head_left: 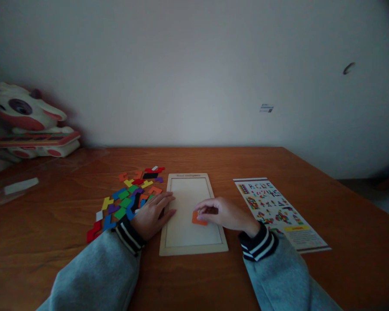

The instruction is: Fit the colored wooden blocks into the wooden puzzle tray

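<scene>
Orange piece pinched in right grip, left grip spread on tray, partly hiding coloured pieces, printed sheet right.

It looks like a home: white-and-red cow-shaped toy keyboard at ten o'clock, brown wooden tabletop at six.
</scene>
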A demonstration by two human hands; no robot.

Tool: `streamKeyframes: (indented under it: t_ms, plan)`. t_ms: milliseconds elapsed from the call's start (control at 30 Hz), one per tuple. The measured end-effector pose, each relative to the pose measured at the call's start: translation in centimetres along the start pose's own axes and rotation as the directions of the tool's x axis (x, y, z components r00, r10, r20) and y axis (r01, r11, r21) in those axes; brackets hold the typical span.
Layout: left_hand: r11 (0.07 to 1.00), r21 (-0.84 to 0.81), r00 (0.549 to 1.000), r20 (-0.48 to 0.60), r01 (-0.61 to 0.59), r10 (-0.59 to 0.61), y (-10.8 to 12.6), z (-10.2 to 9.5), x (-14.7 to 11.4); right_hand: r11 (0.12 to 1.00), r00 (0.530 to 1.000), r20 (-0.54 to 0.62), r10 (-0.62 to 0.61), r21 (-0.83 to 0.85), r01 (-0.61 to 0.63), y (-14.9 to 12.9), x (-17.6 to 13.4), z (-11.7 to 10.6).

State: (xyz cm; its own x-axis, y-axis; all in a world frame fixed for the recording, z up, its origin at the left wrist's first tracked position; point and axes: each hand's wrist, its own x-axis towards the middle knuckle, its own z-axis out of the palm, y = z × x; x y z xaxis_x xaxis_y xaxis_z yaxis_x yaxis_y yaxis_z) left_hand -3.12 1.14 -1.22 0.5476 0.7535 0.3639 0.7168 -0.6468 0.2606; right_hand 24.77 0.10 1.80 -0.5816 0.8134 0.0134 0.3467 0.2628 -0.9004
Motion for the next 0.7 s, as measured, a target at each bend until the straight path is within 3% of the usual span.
streamKeyframes:
  t_ms: [100, 467, 600, 700]
  plan:
    - [1.0, -0.009, 1.0, 0.002, 0.0, 0.0, 0.1, 0.0, 0.0, 0.99, 0.996, 0.081, -0.037, -0.133, 0.047, -0.6, -0.5, 0.8]
    - [0.999, 0.0, 0.999, -0.025, -0.042, 0.042, 0.4, 0.3, -0.1, 0.939, 0.993, 0.094, -0.072, -0.329, 0.099, -1.8, -1.0, 1.8]
    - [0.996, 0.062, 0.997, -0.05, -0.058, 0.061, 0.4, -0.5, 0.1, 0.957, 0.995, 0.032, -0.091, -0.275, 0.096, -1.2, -0.8, 1.9]
    - [0.988, 0.146, 0.993, -0.101, -0.05, 0.065, -1.2, -2.1, 0.0, 0.956, 0.984, -0.121, -0.128, -0.28, 0.09, -0.4, -0.5, 1.8]
